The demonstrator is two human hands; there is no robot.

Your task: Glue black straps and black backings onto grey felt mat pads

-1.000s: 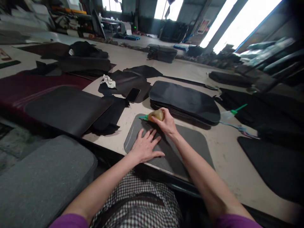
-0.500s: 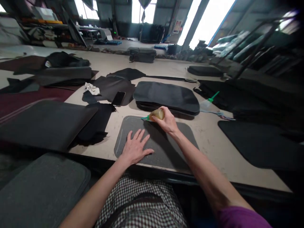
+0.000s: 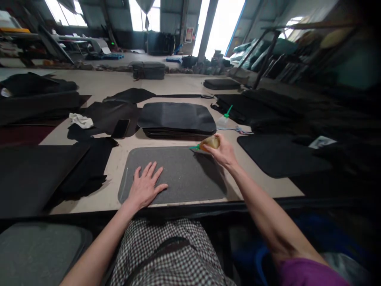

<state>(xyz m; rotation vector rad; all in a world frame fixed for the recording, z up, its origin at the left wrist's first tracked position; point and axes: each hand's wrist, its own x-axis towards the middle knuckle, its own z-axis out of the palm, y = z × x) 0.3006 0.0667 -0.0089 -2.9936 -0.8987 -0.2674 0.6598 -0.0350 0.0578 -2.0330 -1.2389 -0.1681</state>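
Note:
A grey rounded-corner panel lies flat on the table in front of me. My left hand rests on its left part, fingers spread and palm down. My right hand is wrapped round a squeeze bottle of amber liquid, tipped sideways. The bottle's green nozzle points left, its tip at the panel's far edge, right of the middle. A thin glossy line shows along the panel's left edge. Just behind the panel stands a stack of black rounded sheets.
Another green-nozzled bottle lies right of the stack. At left are a phone, a crumpled white cloth and dark leather pieces. A black panel lies at right. More grey panels sit low at left.
My right hand has carried the squeeze bottle rightward along the panel's far edge. The left hand stays on the panel. My view has turned to the right.

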